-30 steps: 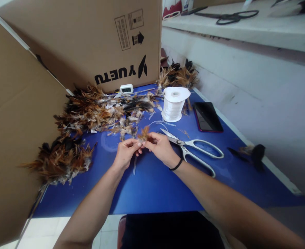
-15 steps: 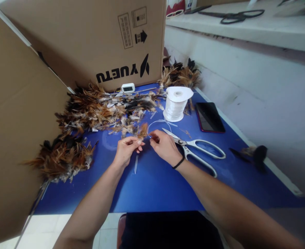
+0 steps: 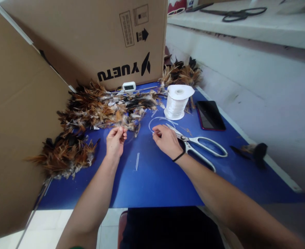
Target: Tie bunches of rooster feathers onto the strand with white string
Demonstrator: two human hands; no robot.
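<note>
My left hand (image 3: 114, 141) is closed in a pinch around the base of a small orange-brown feather (image 3: 119, 116), which stands up in front of the feather pile (image 3: 90, 107). My right hand (image 3: 168, 141) has its thumb and forefinger pressed together on a thin white ribbon (image 3: 150, 121), which curves in a loop back toward the white spool (image 3: 177, 106). Just right of that hand lie scissors (image 3: 184, 138) with silver handles, blades spread. A short strip of clear ribbon (image 3: 137, 161) lies between my forearms.
A cardboard box (image 3: 85, 38) rises behind the table (image 3: 152, 186). More feather bunches lie at the left (image 3: 64, 155) and back right (image 3: 182, 73). A phone (image 3: 210, 115) and dark feathers (image 3: 258, 152) lie on the right. A small white digital display (image 3: 129, 86) stands at the back.
My left hand has moved left and slightly away from me with the orange-brown feather, apart from my right hand. My right hand has shifted only slightly and still pinches the ribbon.
</note>
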